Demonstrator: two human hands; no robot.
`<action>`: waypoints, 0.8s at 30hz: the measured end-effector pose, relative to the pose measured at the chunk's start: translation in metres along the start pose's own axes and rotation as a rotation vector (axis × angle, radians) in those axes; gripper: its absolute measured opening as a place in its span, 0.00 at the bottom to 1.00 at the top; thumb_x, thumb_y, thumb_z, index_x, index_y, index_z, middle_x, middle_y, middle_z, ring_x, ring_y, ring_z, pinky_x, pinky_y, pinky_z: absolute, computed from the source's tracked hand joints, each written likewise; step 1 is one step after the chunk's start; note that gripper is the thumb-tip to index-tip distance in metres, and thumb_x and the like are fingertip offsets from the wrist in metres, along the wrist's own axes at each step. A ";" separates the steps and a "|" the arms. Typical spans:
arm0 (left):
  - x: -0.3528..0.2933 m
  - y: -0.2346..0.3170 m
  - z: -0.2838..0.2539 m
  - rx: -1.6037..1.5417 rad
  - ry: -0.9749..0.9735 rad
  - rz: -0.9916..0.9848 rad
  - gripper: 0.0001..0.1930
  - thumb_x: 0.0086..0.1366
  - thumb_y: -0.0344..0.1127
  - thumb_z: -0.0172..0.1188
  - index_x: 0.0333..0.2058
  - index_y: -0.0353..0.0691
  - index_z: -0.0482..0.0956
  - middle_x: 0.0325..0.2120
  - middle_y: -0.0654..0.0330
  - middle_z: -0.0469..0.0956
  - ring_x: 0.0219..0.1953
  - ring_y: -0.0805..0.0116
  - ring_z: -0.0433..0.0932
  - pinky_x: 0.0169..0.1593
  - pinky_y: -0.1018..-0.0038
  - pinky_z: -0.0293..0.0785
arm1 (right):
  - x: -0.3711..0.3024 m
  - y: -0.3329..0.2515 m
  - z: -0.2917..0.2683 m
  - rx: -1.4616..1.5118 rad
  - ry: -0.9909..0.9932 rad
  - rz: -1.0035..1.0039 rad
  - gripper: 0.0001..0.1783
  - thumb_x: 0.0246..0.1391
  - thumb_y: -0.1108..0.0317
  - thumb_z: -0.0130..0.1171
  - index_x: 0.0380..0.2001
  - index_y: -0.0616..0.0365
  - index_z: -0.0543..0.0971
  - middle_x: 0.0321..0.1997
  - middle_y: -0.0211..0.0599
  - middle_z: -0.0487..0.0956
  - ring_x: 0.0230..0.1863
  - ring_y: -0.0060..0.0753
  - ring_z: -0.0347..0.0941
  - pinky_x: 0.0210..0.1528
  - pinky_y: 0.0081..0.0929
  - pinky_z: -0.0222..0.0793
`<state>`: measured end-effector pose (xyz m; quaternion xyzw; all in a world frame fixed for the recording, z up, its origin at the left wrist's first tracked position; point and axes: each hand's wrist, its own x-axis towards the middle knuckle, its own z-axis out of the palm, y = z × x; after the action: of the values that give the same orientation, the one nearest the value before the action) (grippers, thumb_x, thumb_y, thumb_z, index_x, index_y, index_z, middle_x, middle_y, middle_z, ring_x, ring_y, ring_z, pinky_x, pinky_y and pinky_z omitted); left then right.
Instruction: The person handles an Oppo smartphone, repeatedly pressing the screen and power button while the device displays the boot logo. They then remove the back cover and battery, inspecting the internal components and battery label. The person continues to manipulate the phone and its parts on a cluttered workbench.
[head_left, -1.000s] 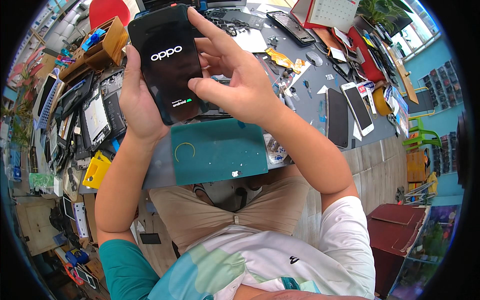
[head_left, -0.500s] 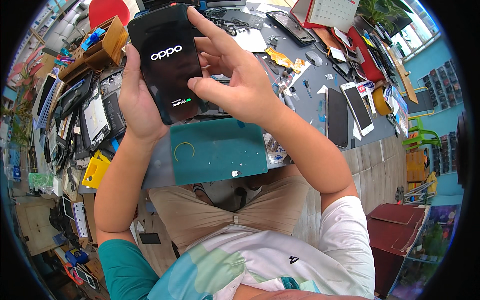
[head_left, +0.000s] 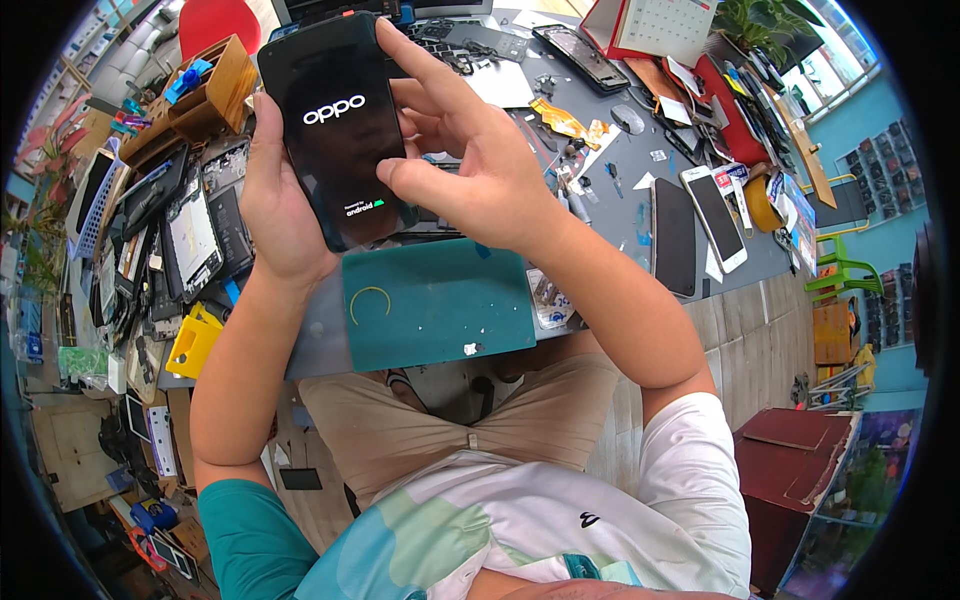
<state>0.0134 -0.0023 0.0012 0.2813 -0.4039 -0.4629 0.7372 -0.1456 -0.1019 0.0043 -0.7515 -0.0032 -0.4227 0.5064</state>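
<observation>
The phone (head_left: 335, 125) is raised above the surface (head_left: 640, 150), screen up and lit so it can be read. The left hand (head_left: 275, 195) cradles it, grip closed around its edge; the right hand (head_left: 470, 165) pinches its other side. A green mat (head_left: 430, 305) lies below.

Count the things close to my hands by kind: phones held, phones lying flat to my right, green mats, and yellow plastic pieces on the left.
Phone in both hands, screen lit: 1, the black phone, left hand behind it, right hand on its edge
Phones lying flat on the right: 2, dark phone, white phone
Green mat: 1
Yellow plastic piece: 1
Total: 5
</observation>
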 end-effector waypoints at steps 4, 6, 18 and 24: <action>-0.001 -0.001 0.001 0.003 0.009 -0.003 0.37 0.84 0.63 0.31 0.63 0.35 0.74 0.48 0.48 0.86 0.47 0.57 0.88 0.53 0.62 0.87 | 0.000 0.000 -0.001 -0.011 -0.009 0.002 0.55 0.52 0.77 0.64 0.84 0.50 0.56 0.57 0.43 0.84 0.44 0.24 0.76 0.52 0.27 0.77; -0.001 -0.001 0.001 0.000 0.009 -0.005 0.37 0.84 0.63 0.31 0.63 0.35 0.74 0.48 0.48 0.86 0.47 0.57 0.88 0.53 0.62 0.87 | 0.000 0.002 -0.001 -0.032 0.000 -0.026 0.56 0.51 0.76 0.64 0.84 0.50 0.55 0.55 0.46 0.85 0.42 0.26 0.76 0.49 0.27 0.78; -0.001 0.000 0.002 -0.056 0.009 -0.012 0.37 0.84 0.64 0.31 0.64 0.34 0.73 0.50 0.47 0.85 0.49 0.55 0.88 0.55 0.60 0.86 | -0.003 0.000 -0.001 0.020 -0.014 0.054 0.54 0.54 0.77 0.65 0.84 0.45 0.57 0.54 0.30 0.80 0.46 0.21 0.70 0.56 0.26 0.74; 0.000 -0.001 -0.003 -0.034 -0.027 -0.010 0.38 0.84 0.64 0.31 0.65 0.33 0.73 0.51 0.46 0.85 0.50 0.54 0.87 0.57 0.59 0.85 | -0.003 0.000 -0.003 -0.009 -0.018 0.065 0.55 0.54 0.75 0.66 0.84 0.42 0.57 0.51 0.29 0.79 0.46 0.23 0.70 0.56 0.27 0.74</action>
<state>0.0158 -0.0026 -0.0008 0.2646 -0.4046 -0.4773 0.7338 -0.1492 -0.1031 0.0024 -0.7572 0.0187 -0.3992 0.5166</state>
